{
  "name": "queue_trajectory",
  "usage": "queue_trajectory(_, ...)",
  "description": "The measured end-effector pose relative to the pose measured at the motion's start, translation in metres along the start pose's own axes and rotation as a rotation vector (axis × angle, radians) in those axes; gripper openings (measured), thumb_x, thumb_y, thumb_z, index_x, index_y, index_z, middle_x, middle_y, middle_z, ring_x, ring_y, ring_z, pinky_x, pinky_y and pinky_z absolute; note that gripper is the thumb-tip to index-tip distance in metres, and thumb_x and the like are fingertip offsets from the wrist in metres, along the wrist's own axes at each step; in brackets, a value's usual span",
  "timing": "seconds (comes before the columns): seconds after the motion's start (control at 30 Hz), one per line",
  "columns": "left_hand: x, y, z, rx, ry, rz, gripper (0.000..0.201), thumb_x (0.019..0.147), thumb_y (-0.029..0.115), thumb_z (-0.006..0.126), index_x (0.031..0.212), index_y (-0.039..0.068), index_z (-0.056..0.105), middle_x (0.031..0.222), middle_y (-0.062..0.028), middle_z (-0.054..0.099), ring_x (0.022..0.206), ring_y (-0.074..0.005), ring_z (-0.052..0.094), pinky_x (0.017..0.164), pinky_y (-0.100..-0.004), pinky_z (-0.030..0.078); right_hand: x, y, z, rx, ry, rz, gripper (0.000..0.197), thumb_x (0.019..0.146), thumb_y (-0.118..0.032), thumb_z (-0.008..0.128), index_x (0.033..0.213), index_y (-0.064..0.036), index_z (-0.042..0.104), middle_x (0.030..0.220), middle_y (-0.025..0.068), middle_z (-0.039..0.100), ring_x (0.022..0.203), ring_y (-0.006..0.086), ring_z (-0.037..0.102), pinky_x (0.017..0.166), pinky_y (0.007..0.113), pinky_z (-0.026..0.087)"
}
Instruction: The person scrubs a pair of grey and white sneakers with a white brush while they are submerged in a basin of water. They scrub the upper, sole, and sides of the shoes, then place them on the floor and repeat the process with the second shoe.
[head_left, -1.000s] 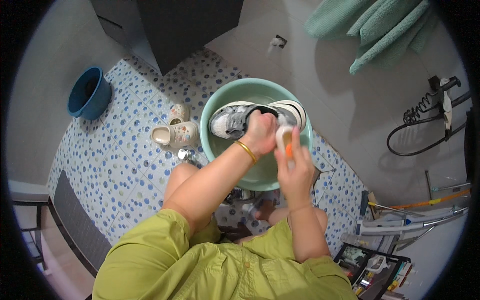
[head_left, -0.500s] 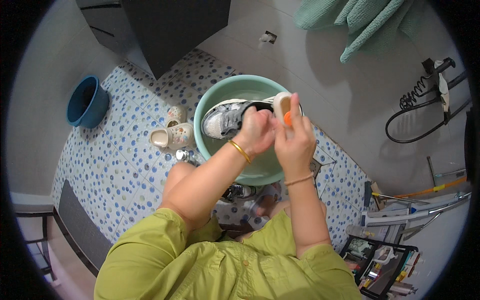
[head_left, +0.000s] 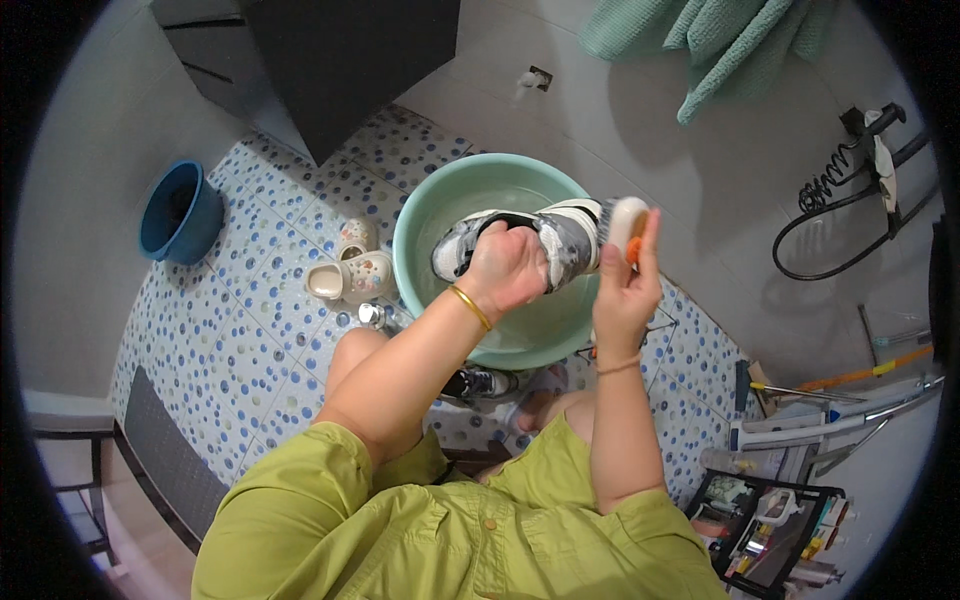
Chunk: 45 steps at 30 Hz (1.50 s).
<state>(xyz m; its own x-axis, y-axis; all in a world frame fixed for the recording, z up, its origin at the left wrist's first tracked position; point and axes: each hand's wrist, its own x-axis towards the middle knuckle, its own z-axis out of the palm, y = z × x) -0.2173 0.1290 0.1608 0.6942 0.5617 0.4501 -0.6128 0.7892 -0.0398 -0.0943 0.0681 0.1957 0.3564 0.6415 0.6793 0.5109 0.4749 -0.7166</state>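
Over a mint-green basin (head_left: 402, 250) of water, my left hand (head_left: 508, 268) grips a grey and white sneaker (head_left: 568, 242), fingers tucked into its opening. The shoe lies sideways above the water, one end pointing right. In my right hand (head_left: 628, 305) is a scrub brush (head_left: 626, 222) with a white back and an orange spot. Its dark bristles face left, up against the right end of the shoe. Part of the sneaker is hidden behind my left hand.
Cream clogs (head_left: 350, 272) and a clear bottle with a silver top (head_left: 372, 315) stand left of the basin. Farther left is a blue bucket (head_left: 180, 215). A dark cabinet (head_left: 350, 70) stands behind; at right are a black coiled hose (head_left: 820, 192) and a rack of toiletries (head_left: 762, 530).
The sneaker has shifted right and turned in my left hand, so more of its right end shows. My right hand has moved right and slightly down with the brush, whose bristles now show.
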Motion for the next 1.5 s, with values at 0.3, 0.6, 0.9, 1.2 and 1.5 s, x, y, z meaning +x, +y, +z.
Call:
queue_trajectory(0.3, -0.005, 0.021, 0.014, 0.257, 0.452, 0.217, 0.061, 0.089, 0.036, 0.016, 0.121, -0.014, 0.033, 0.126, -0.0235, 0.039, 0.117, -0.0324, 0.039, 0.102, -0.0388, 0.026, -0.022, -0.027, -0.015, -0.310, -0.333, -0.147, 0.057, 0.076, -0.025, 0.066, 0.127, -0.0104, 0.045, 0.076, 0.0104, 0.054, 0.065, 0.0235, 0.056, 0.060, 0.031, 0.046)
queue_trajectory(0.6, -0.013, 0.012, -0.003, 0.170, 0.096, 0.079, 0.056, 0.090, 0.034, 0.014, 0.114, -0.009, 0.041, 0.116, -0.0215, 0.048, 0.106, -0.0320, 0.047, 0.096, -0.0415, 0.034, -0.029, -0.031, 0.015, -0.469, -0.310, -0.193, 0.058, 0.073, -0.019, 0.065, 0.127, -0.0149, 0.044, 0.071, 0.0086, 0.046, 0.057, 0.0272, 0.053, 0.051, 0.034, 0.045)
queue_trajectory(0.9, -0.005, 0.007, 0.000, 0.160, 0.328, 0.229, 0.059, 0.091, 0.040, 0.018, 0.112, -0.011, 0.040, 0.117, -0.0227, 0.046, 0.109, -0.0328, 0.044, 0.097, -0.0418, 0.032, -0.010, -0.027, 0.024, -0.547, -0.210, -0.177, 0.058, 0.073, -0.022, 0.066, 0.126, -0.0119, 0.045, 0.072, 0.0081, 0.049, 0.060, 0.0246, 0.054, 0.052, 0.033, 0.045)
queue_trajectory(1.2, 0.001, 0.026, 0.009, 0.146, 0.379, 0.309, 0.056, 0.089, 0.030, 0.015, 0.124, -0.011, 0.030, 0.129, -0.0231, 0.037, 0.121, -0.0322, 0.035, 0.104, -0.0404, 0.023, -0.007, -0.014, 0.000, -0.324, -0.085, -0.194, 0.058, 0.077, -0.025, 0.065, 0.126, -0.0051, 0.043, 0.077, 0.0088, 0.055, 0.064, 0.0200, 0.054, 0.058, 0.029, 0.046)
queue_trajectory(1.5, 0.003, -0.003, 0.001, 0.291, 0.570, 0.288, 0.064, 0.089, 0.042, 0.013, 0.111, -0.014, 0.038, 0.118, -0.0240, 0.043, 0.111, -0.0340, 0.041, 0.098, -0.0410, 0.031, -0.006, -0.025, 0.020, -0.495, -0.231, -0.145, 0.057, 0.072, -0.020, 0.066, 0.126, -0.0177, 0.047, 0.072, 0.0068, 0.048, 0.058, 0.0243, 0.054, 0.052, 0.033, 0.046)
